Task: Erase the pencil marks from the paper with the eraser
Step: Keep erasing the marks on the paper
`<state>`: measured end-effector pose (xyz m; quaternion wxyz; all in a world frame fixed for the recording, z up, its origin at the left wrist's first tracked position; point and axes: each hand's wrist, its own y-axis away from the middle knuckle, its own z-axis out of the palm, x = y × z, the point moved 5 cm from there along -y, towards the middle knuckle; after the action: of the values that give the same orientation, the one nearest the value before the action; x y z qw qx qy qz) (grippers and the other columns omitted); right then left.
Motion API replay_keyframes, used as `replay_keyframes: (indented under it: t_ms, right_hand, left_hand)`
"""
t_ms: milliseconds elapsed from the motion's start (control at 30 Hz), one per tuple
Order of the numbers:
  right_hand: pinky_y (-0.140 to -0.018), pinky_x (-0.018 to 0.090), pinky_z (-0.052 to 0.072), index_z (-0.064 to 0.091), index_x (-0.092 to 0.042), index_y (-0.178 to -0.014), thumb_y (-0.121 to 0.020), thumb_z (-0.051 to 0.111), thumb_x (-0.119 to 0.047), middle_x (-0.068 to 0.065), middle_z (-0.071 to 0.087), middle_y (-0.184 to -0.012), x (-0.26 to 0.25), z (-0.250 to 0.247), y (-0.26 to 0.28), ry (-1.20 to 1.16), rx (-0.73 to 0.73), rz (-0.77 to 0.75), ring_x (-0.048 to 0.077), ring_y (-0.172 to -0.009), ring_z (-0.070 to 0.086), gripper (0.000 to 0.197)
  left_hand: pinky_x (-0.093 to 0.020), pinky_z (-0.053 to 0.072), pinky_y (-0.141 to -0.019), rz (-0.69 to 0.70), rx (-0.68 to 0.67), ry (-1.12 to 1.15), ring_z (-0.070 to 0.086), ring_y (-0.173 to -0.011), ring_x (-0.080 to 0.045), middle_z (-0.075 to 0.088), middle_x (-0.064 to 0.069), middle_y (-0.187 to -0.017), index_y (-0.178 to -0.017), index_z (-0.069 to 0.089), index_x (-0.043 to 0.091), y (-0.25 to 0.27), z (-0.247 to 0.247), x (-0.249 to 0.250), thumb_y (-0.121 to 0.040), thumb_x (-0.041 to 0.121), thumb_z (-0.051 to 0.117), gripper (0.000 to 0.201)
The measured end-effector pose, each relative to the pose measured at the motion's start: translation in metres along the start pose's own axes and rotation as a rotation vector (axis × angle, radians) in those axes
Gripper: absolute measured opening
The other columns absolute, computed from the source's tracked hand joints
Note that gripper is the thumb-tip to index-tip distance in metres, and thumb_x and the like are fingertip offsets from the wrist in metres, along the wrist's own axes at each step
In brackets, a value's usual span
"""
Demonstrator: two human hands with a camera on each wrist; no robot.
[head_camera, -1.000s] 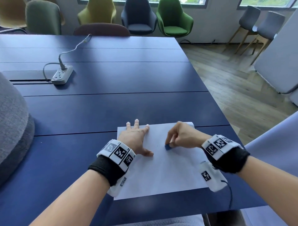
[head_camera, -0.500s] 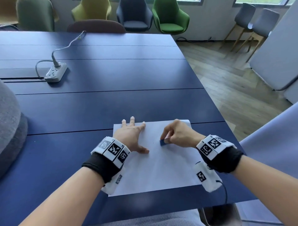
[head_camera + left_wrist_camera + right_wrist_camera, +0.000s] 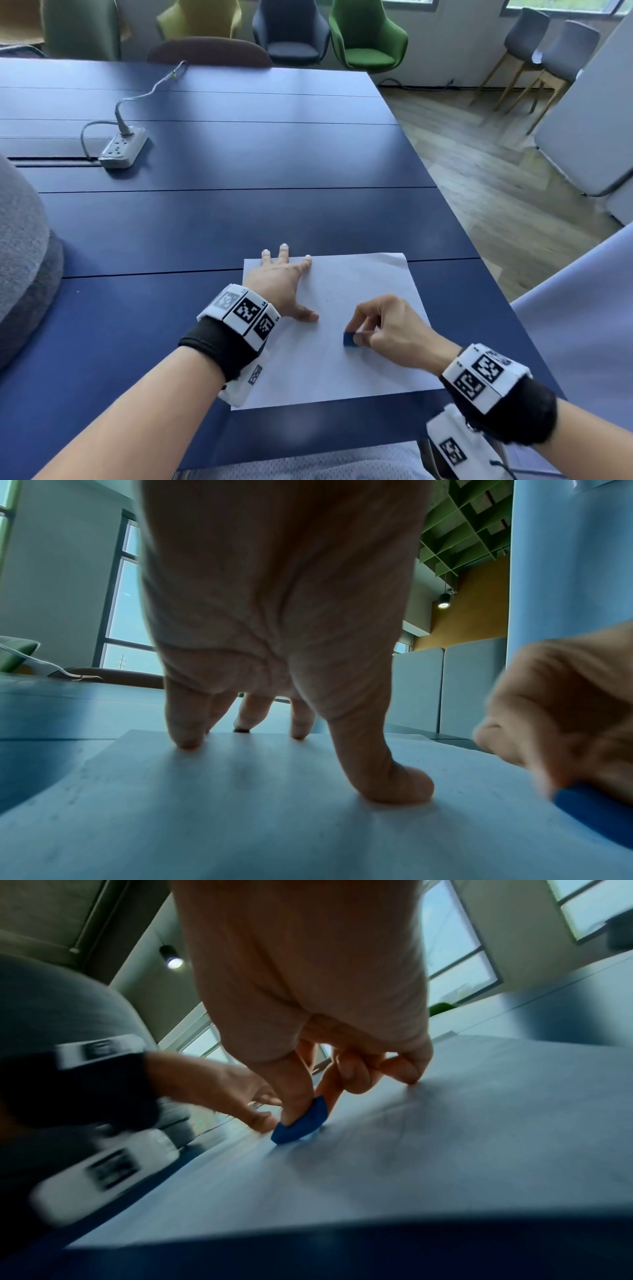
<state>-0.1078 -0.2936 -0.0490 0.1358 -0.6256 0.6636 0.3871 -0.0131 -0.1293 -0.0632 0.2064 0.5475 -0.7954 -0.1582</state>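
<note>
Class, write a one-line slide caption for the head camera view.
Left hand pressed flat on the white paper while the right hand pinches a blue eraser against the sheet on a blue table.

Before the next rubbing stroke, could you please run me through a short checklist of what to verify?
1. Left hand pressing the white sheet of paper flat, fingers spread: ok.
2. Right hand pinching the small blue eraser: ok.
3. Eraser touching the paper: ok, as the right wrist view shows.
4. Paper lying fully on the dark blue table: ok.
5. Pencil marks left: faint lines near the eraser in the right wrist view; how much remains, cannot tell.
</note>
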Motion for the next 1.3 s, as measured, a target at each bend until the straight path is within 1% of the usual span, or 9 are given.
replay_keyframes:
  t_ms: [67,233,433,533,667,800,967,1100,1300]
  right_hand:
    - [-0.055,0.012,0.041,0.074,-0.023,-0.078,-0.077,0.067,-0.010,-0.009,0.062,-0.065,-0.004,0.005,0.006,0.045,-0.072,0.007,0.004,-0.060,0.054,0.015]
    - [-0.067,0.020,0.038,0.072,-0.030,-0.073,-0.076,0.068,-0.012,-0.008,0.065,-0.066,-0.002,-0.004,0.000,0.006,0.134,0.044,-0.002,-0.057,0.055,0.018]
    - [-0.082,0.028,0.040,0.074,-0.027,-0.079,-0.076,0.069,-0.012,-0.009,0.063,-0.065,-0.010,0.005,0.012,0.064,0.051,0.004,-0.010,-0.063,0.054,0.016]
    - [-0.079,0.029,0.040,0.073,-0.027,-0.076,-0.076,0.068,-0.010,-0.009,0.063,-0.064,-0.008,0.002,0.011,0.013,0.140,-0.002,-0.011,-0.063,0.054,0.018]
    - [-0.085,0.028,0.043,0.073,-0.027,-0.080,-0.077,0.069,-0.013,-0.009,0.065,-0.069,-0.013,0.016,0.023,0.089,-0.041,-0.041,0.003,-0.070,0.059,0.015]
    - [-0.076,0.024,0.039,0.074,-0.027,-0.079,-0.076,0.068,-0.011,-0.009,0.064,-0.068,-0.009,0.006,0.010,0.061,0.066,-0.029,0.002,-0.064,0.055,0.018]
    - [-0.081,0.028,0.044,0.073,-0.028,-0.075,-0.074,0.069,-0.013,-0.002,0.069,-0.075,-0.012,0.017,0.017,0.101,-0.099,-0.065,0.007,-0.071,0.060,0.016]
    - [-0.082,0.029,0.044,0.073,-0.031,-0.072,-0.074,0.068,-0.008,-0.004,0.066,-0.070,-0.017,0.007,-0.001,0.071,0.027,-0.086,0.007,-0.070,0.060,0.023]
    - [-0.071,0.018,0.036,0.076,-0.027,-0.082,-0.075,0.069,-0.011,-0.003,0.069,-0.076,-0.014,0.011,0.007,0.232,-0.233,-0.063,0.010,-0.077,0.062,0.019]
  left_hand:
    - [-0.048,0.026,-0.115,0.001,0.002,-0.003,-0.006,-0.149,-0.036,-0.011,-0.007,-0.163,-0.155,0.003,0.038,0.000,-0.001,0.000,-0.072,0.061,0.075,0.112]
    - [-0.048,0.027,-0.114,0.002,0.005,0.002,-0.006,-0.149,-0.036,-0.011,-0.006,-0.163,-0.155,0.003,0.038,-0.001,0.000,-0.001,-0.072,0.061,0.075,0.112]
    - [-0.050,0.027,-0.115,0.006,0.006,0.005,-0.006,-0.148,-0.038,-0.010,-0.008,-0.163,-0.155,0.004,0.037,-0.001,0.000,-0.002,-0.071,0.060,0.075,0.112]
    - [-0.049,0.027,-0.114,0.011,0.007,0.002,-0.006,-0.148,-0.038,-0.010,-0.008,-0.163,-0.155,0.004,0.036,-0.002,0.001,-0.001,-0.072,0.061,0.075,0.112]
    - [-0.050,0.026,-0.115,0.009,0.006,0.000,-0.005,-0.148,-0.039,-0.009,-0.009,-0.163,-0.155,0.004,0.036,-0.001,0.001,-0.001,-0.071,0.061,0.075,0.113]
    - [-0.049,0.024,-0.115,0.013,0.004,0.000,-0.005,-0.148,-0.039,-0.010,-0.010,-0.163,-0.155,0.004,0.036,-0.002,0.001,-0.002,-0.071,0.061,0.075,0.113]
    - [-0.049,0.026,-0.114,0.013,-0.001,0.005,-0.006,-0.148,-0.039,-0.011,-0.010,-0.163,-0.155,0.003,0.035,-0.002,0.001,-0.001,-0.072,0.060,0.075,0.113]
    - [-0.048,0.025,-0.115,0.012,0.002,0.005,-0.007,-0.148,-0.038,-0.011,-0.010,-0.163,-0.155,0.003,0.036,-0.001,0.001,-0.001,-0.072,0.060,0.075,0.113]
    - [-0.049,0.025,-0.114,0.012,-0.006,-0.008,-0.006,-0.148,-0.040,-0.011,-0.011,-0.162,-0.156,0.002,0.035,-0.001,0.000,0.000,-0.072,0.060,0.075,0.114]
